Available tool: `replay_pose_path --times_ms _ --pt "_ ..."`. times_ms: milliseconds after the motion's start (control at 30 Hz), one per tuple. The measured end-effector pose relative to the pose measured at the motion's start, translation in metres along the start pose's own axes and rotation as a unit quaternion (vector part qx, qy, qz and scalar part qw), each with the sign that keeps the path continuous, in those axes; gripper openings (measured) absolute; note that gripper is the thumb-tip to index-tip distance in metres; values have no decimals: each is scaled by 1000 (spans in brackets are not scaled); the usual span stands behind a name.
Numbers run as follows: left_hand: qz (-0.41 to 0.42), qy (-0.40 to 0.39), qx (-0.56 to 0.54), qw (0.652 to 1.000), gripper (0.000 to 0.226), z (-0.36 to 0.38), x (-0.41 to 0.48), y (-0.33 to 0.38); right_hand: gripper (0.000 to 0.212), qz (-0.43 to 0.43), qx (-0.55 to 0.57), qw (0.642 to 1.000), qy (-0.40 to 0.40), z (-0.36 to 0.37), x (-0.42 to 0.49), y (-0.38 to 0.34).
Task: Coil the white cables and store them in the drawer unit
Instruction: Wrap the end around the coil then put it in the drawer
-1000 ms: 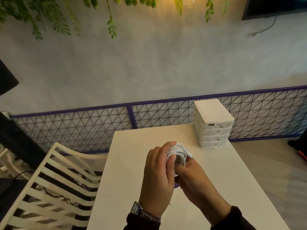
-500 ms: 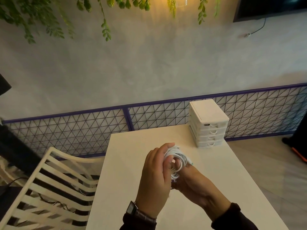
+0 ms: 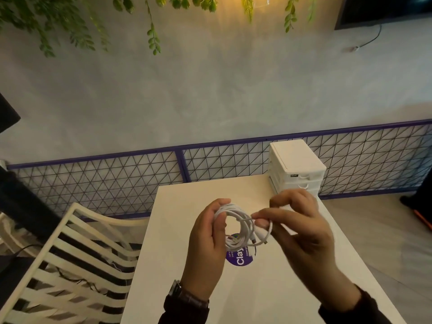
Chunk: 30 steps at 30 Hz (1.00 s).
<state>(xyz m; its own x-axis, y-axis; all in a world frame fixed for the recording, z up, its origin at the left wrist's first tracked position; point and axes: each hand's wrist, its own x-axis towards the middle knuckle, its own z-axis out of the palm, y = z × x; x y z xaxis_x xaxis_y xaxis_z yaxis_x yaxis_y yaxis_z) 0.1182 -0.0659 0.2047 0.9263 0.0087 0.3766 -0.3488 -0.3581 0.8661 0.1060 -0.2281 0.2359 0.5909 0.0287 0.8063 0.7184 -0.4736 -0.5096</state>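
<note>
White cable [image 3: 238,226], wound into a loose coil and held above the near half of the table [image 3: 177,230]. The left hand [image 3: 205,242] clasps the coil's left side; the right hand [image 3: 301,232] pinches a strand at its right, the plug end apparently dangling below. The drawer unit [image 3: 295,167] stands at the table's far right corner, drawers shut.

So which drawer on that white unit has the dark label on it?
The top drawer of the drawer unit. A small dark label sits left of its handle; the drawer below shows none, and the right hand hides the lower ones.
</note>
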Motion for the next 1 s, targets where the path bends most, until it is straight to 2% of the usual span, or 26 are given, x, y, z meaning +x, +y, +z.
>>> replay_pose_path --times_ms 100,233,300,367,433,533,600,700,767,833,900,967,1000 --pt "-15 11 -53 998 25 -5 2 10 15 34 98 994 17 -14 14 -4" --pt "-43 41 -108 992 25 -4 4 16 33 116 236 963 64 -18 16 -16" --pt "-59 78 -142 985 24 -5 6 15 42 120 264 956 41 -20 11 -17" --pt "-60 104 -151 981 25 -6 8 15 45 118 246 962 10 -17 6 -15" --pt "-53 109 -155 980 25 -7 8 15 44 157 281 947 3 -15 6 -11" --pt "-39 89 -177 979 25 -9 7 18 43 234 425 874 29 -13 14 -3" --pt "-36 74 -198 977 23 -9 6 20 46 312 515 795 71 -10 20 6" --pt "-32 58 -232 971 18 -6 4 25 39 418 581 686 132 6 19 14" --pt "-25 52 -251 966 22 -4 4 29 25 460 597 640 147 20 12 15" --pt "-15 58 -275 960 21 -1 5 35 19 483 601 625 122 35 2 8" --pt "12 56 -279 959 23 3 5 41 26 490 602 629 53 49 -9 -4" --pt "44 50 -225 972 21 10 2 48 28 511 572 641 -28 57 -19 -17" --pt "56 47 -190 979 23 13 -1 49 27 526 562 636 -59 60 -24 -21"
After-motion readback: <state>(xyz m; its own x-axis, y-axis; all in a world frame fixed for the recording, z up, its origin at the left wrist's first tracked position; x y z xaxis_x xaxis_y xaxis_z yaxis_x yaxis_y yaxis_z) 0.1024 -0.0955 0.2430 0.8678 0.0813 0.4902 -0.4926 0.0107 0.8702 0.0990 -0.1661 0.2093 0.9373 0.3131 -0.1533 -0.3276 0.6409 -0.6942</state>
